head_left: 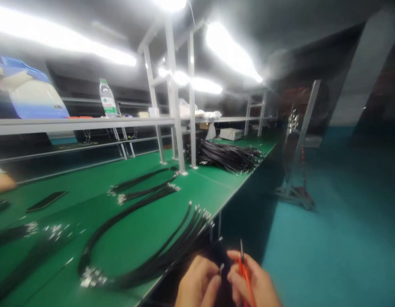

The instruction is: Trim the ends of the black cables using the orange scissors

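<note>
My left hand (199, 281) is in the lower middle, just off the edge of the green table. Its thumb and fingers are pinched on a small silver cable end (222, 267), most of which is hidden. Close beside it on the right, my right hand (253, 279) is closed round orange-handled pliers (242, 266), their slim dark tip pointing up. Nearest to the left hand, a bundle of black cables (172, 251) with silver ends lies along the table edge. Another curved black bundle (111, 221) adjoins it.
Across the green tabletop (146, 226) lie more cable bundles and a dark flat phone-like object (46, 201). Shelf posts (178, 140) rise from it, with a large cable pile (227, 155) behind. A bottle (108, 100) stands on the shelf. Another person's hand (2, 182) is at far left.
</note>
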Action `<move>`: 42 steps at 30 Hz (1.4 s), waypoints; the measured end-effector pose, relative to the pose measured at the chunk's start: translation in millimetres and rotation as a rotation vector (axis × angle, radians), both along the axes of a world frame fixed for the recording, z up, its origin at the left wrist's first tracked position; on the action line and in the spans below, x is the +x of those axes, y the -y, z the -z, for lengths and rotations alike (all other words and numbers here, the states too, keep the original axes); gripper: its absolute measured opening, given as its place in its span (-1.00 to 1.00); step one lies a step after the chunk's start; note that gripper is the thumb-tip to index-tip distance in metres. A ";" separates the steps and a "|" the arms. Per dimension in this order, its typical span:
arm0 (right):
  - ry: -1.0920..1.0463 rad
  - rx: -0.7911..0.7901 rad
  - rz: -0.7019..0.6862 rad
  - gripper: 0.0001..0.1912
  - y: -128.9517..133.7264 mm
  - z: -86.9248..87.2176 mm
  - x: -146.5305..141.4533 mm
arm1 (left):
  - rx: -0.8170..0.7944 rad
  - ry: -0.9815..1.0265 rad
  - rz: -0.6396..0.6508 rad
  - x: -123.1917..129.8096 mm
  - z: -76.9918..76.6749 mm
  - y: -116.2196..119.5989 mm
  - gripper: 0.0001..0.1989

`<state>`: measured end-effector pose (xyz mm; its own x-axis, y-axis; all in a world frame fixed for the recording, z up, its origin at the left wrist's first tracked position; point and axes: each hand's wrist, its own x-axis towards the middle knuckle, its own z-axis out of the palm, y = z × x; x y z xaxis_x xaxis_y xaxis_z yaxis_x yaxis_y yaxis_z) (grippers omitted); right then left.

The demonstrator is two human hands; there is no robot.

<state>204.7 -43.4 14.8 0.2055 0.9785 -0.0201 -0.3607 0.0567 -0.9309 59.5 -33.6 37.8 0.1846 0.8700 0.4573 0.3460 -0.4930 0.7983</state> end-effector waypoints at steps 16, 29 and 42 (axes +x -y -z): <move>-0.298 -0.088 -0.017 -0.64 -2.6 -29.3 -19.6 | -0.413 0.062 0.003 3.2 -16.1 2.3 -0.91; -0.296 -0.160 0.027 -0.65 -10.9 -28.0 -22.5 | -0.185 -0.173 -0.071 5.2 -7.7 0.5 -0.90; -0.531 -0.277 -0.066 -0.71 -10.1 -24.2 -23.7 | -0.418 0.055 -0.025 1.1 2.0 1.5 -0.89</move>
<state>181.0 -33.3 39.0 0.0367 0.9324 -0.3595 -0.7748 -0.2006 -0.5996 60.6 -35.1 35.8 0.1461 0.9866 0.0727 0.3047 -0.1148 0.9455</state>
